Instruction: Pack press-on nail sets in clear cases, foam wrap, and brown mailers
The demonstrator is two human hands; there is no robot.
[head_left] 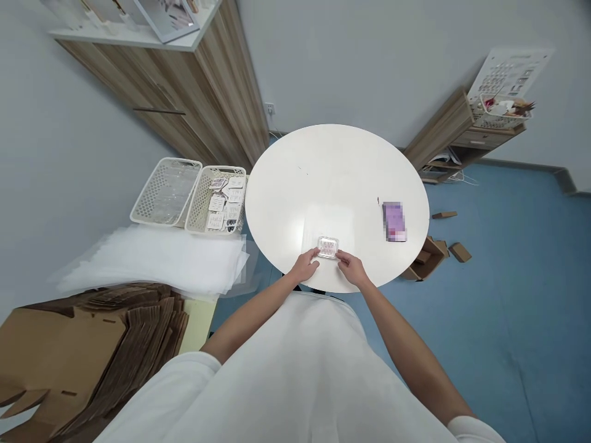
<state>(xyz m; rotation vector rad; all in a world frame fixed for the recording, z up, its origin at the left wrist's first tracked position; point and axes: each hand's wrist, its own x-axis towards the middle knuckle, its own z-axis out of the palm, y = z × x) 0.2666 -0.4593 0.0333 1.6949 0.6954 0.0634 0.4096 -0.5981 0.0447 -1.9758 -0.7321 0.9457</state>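
A small clear case (328, 247) with pinkish contents lies near the front edge of the round white table (332, 166). My left hand (305, 266) pinches its left side, fingertips at the lower left corner. At the lower right corner, the fingers of my right hand (349, 267) touch the case. Beneath it a faint, nearly transparent sheet (341, 218) lies on the tabletop. Toward the right of the table is a purple item (394, 221), partly pixelated, with a tiny dark object beside it.
Left of the table stand a white basket of cards (189, 223) and a basket of clear packets (159, 158). Nearer are translucent sheets (157, 258) and stacked flat cardboard (69, 351). An open cardboard box (427, 261) sits on the floor at right.
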